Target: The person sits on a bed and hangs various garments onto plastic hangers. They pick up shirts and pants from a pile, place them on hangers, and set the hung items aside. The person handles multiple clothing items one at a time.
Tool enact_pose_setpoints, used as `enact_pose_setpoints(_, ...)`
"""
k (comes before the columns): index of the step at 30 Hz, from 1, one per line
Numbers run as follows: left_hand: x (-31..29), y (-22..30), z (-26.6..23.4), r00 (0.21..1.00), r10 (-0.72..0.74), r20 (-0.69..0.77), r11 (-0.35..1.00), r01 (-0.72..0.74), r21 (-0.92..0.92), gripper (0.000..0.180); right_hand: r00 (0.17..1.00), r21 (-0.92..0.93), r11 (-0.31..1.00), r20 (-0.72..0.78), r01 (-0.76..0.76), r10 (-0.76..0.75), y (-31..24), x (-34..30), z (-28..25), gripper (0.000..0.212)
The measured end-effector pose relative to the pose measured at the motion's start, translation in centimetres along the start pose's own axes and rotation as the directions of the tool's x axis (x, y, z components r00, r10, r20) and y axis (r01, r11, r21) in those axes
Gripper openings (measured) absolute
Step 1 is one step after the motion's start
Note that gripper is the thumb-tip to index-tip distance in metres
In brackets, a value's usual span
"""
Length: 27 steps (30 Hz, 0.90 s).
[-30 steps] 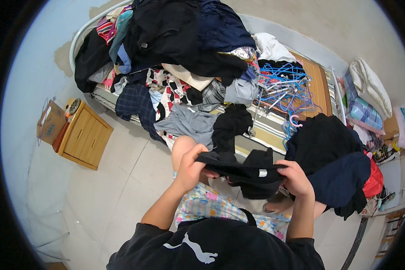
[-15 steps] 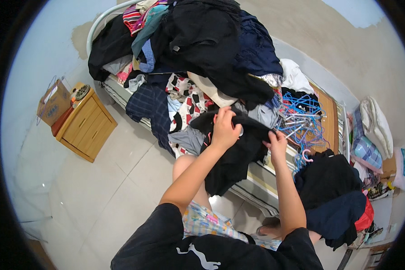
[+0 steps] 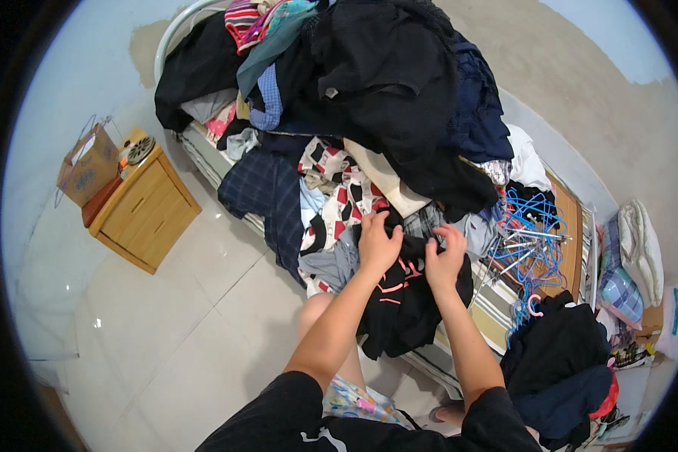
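A black garment with a coral-pink print (image 3: 399, 320) lies over the near edge of the bed, its lower part hanging toward my knee. My left hand (image 3: 380, 245) rests at its upper left, the thumb apart from the bent fingers. At the upper right of the garment is my right hand (image 3: 446, 260), fingers spread and raised a little. Neither hand visibly grips the cloth, though the left fingertips are partly lost against the dark fabric. Just left of the garment lies a grey cloth (image 3: 330, 260), beside a white, red and black patterned fabric (image 3: 346, 203).
A large heap of black clothes (image 3: 384, 83) covers the bed's far side. Tangled blue hangers (image 3: 535, 241) lie to the right, above another dark clothes pile (image 3: 557, 354). A wooden cabinet (image 3: 147, 215) with a cardboard box (image 3: 90, 166) stands left on the tiled floor (image 3: 181, 331).
The black garment, earlier held up at its edge between both hands, is now lowered with its coral-pink print facing up. My right hand has let go and moved closer to the left. The view has shifted.
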<state>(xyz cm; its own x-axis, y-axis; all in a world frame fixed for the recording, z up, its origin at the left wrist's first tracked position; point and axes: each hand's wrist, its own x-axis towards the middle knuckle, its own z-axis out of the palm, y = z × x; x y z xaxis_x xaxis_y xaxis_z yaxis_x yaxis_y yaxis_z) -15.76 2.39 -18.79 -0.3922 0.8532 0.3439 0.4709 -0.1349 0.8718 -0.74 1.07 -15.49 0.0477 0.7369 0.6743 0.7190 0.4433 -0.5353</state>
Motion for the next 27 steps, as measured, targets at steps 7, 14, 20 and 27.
enact_pose_setpoints(7,1.6,-0.9,-1.1,0.977,-0.025,-0.214,0.952,-0.042,-0.303,0.028,0.994,0.376,0.925,-0.11,0.053,-0.012,-7.0,12.0,3.9,0.044)
enact_pose_setpoints(14,0.8,-0.2,-0.3,0.975,-0.077,-0.206,0.818,-0.056,-0.572,0.029,0.991,-0.011,0.998,-0.119,-0.057,0.055,-6.4,21.3,5.8,0.041)
enact_pose_setpoints(20,1.0,0.8,-2.9,0.94,-0.01,-0.34,0.859,-0.166,-0.484,0.043,0.989,0.347,0.938,-0.141,0.002,0.05,-6.3,12.5,0.6,0.011)
enact_pose_setpoints(27,-0.6,2.7,-3.8,0.835,0.183,-0.519,0.832,-0.413,-0.371,0.072,0.94,0.519,0.851,-0.243,-0.083,0.24,-3.3,-3.7,-6.8,0.011)
